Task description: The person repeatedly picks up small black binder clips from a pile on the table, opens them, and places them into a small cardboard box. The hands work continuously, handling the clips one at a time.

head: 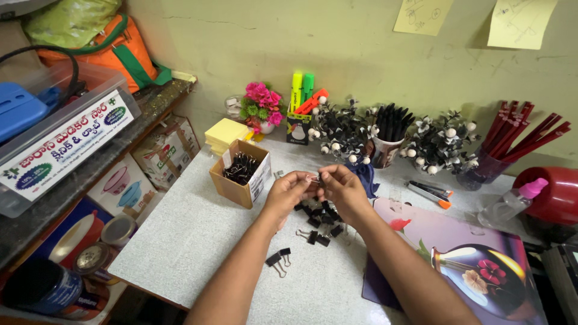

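You're sitting at a pale speckled surface (198, 235) pushed up against a greenish wall, with sticky notes stuck up top and pen cups, highlighters (303, 91) and a little pink flower pot (263, 107) lining the back. Your left hand (288, 191) and right hand (342, 188) are meeting in the middle, both pinching the same small binder clip (313, 179) by its wire handles, just above a loose pile of black binder clips (319, 219) lying on the surface. Two more clips (278, 259) are sitting apart, nearer to you. A small cardboard box (241, 173) full of clips is standing just left of your left hand, with a yellow notepad (226, 133) behind it.
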